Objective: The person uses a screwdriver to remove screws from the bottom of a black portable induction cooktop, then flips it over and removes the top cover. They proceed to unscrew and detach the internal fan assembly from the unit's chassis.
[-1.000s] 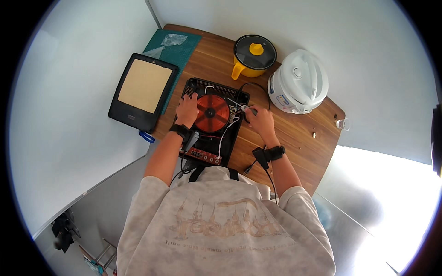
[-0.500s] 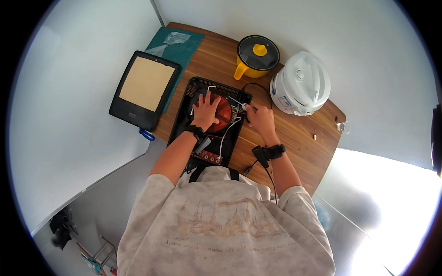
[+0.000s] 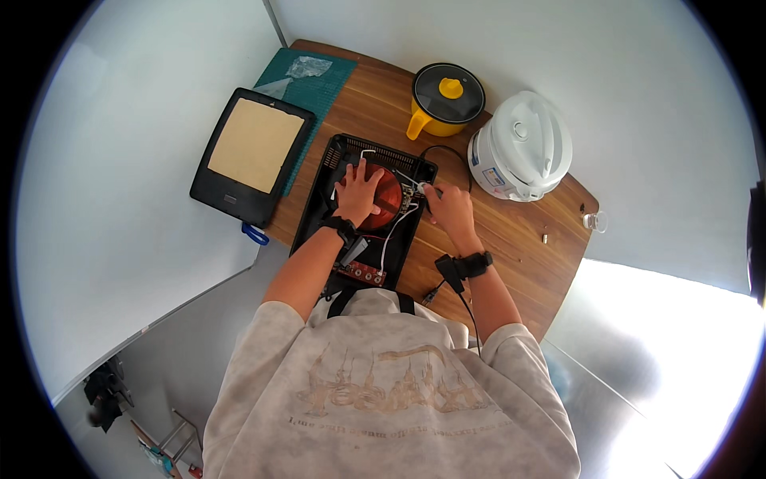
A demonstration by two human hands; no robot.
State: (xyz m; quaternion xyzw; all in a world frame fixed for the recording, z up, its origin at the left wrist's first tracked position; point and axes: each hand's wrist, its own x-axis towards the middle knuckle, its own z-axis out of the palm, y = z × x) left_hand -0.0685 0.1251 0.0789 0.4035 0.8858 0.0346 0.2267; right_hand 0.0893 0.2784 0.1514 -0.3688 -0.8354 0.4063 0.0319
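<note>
An opened induction cooker's black lower housing (image 3: 313,227) lies on the table before me, its circuit parts showing. My left hand (image 3: 358,194) rests on the round copper coil (image 3: 388,197), fingers spread. At the right edge of the coil, my right hand (image 3: 452,209) pinches a small white piece at the end of a thin white wire (image 3: 408,177); its exact shape is partly hidden by the fingers. Beside those fingertips sit small circuit parts (image 3: 407,197). Another white wire (image 3: 388,239) runs down to a red control board (image 3: 363,273) at the near end.
A black cooker top with a tan panel (image 3: 257,144) lies at left, partly over a green cutting mat (image 3: 325,92). Behind stand a yellow pot (image 3: 439,126) with a dark lid and a white rice cooker (image 3: 520,148). A small clear cup (image 3: 598,221) is at the right edge.
My right hand has shifted very slightly left and turned a little at the white piece. The left hand stays on the coil.
</note>
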